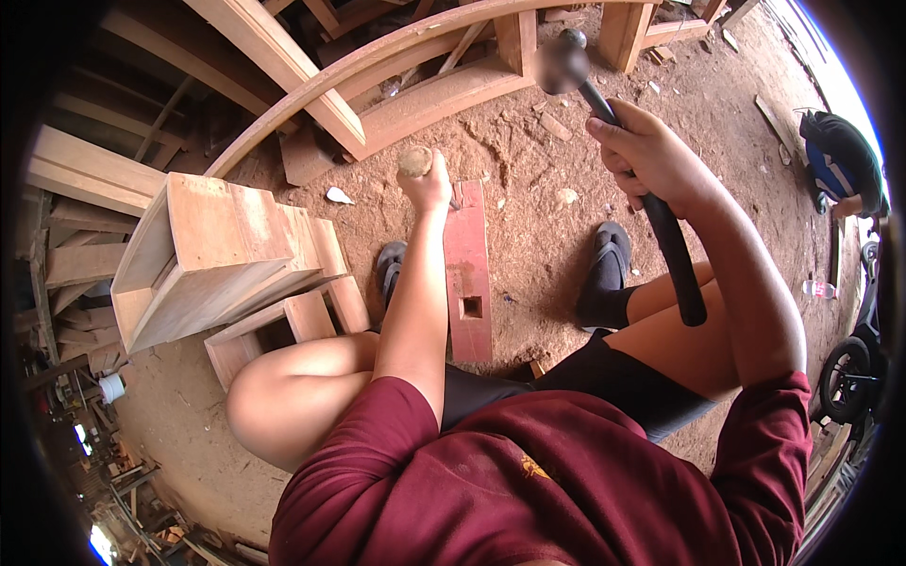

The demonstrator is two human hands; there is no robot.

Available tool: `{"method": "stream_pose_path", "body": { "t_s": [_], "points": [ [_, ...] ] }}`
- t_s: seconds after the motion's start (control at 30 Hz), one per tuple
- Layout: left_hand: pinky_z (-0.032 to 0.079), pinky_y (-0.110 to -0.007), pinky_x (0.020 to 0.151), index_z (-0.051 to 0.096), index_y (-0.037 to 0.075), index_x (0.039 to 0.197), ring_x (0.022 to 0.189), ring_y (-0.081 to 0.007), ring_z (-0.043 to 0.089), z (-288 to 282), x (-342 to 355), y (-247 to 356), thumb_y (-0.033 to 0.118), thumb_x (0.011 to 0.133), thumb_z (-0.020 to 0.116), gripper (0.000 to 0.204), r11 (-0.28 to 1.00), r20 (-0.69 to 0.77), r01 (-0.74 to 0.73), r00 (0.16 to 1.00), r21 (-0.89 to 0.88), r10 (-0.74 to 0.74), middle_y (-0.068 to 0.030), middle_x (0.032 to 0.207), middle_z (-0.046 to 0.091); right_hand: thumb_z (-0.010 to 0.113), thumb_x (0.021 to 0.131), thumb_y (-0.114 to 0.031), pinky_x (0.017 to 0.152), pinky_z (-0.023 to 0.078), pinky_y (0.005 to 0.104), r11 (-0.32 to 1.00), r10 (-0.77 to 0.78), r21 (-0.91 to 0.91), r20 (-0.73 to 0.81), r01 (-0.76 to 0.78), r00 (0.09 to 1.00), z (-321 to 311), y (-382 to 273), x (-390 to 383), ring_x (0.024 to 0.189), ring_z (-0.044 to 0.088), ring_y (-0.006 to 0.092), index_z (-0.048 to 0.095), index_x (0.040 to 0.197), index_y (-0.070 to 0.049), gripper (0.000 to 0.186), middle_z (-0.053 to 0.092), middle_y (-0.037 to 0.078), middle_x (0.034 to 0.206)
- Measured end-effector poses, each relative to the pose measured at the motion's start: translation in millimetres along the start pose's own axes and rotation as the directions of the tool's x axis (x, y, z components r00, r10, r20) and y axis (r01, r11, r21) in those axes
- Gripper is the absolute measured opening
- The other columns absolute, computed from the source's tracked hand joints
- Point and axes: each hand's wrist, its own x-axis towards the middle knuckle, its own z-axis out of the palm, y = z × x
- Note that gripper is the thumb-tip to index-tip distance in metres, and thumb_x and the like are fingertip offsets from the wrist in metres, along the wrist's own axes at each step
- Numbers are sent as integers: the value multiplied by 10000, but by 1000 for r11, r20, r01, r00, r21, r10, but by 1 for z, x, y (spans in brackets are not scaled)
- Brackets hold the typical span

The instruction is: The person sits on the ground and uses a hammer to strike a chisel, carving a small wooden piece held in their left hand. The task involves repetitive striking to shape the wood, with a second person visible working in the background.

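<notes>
My left hand (pixel 430 187) is closed around the round wooden handle of a chisel (pixel 413 161), held upright over the far end of a red-faced wooden block (pixel 468 247). A bit of dark metal shows beside the hand at the block; where the edge meets the wood is hidden. A square hole (pixel 470 307) is cut in the block's nearer half. Raised at the right, my right hand (pixel 644 156) grips the black handle of a hammer (pixel 675 259). The hammer's rounded head (pixel 563 68) is up and away from the chisel, and looks blurred.
A pale wooden cabinet-like piece (pixel 231 231) stands close on the left. Beyond the block runs a curved wooden frame (pixel 444 118). Wood chips and sawdust cover the dirt floor (pixel 538 208). At right are a person bending (pixel 840 165), a plastic bottle (pixel 819 290) and a small wheeled bike (pixel 847 377).
</notes>
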Motion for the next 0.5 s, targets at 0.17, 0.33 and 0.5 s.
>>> {"method": "stream_pose_path", "body": {
  "t_s": [0.17,0.33,0.5],
  "points": [
    [482,-290,439,608,58,769,498,-145,623,-1,-1,-3,104,848,644,98,1000,-2,-9,1000,12,9,-43,611,630,525,1001,-279,373,361,237,1000,3,8,17,-3,1000,1,0,1,457,355,45,466,973,-53,235,393,-45,628],
    [481,-327,508,599,27,722,552,-159,628,15,-14,8,83,832,640,129,976,4,-164,986,142,165,-46,607,624,489,1022,-274,382,314,248,975,-63,-217,-98,40,993,15,4,1,459,336,44,468,974,-94,188,385,-57,632],
    [479,-334,553,617,16,717,594,-163,638,11,-14,13,77,827,638,128,961,11,-219,975,168,221,-44,636,637,536,978,-289,674,487,476,768,-432,-549,-64,330,900,48,-30,0,719,645,398,533,1103,18,332,634,216,752]
  ]
}}
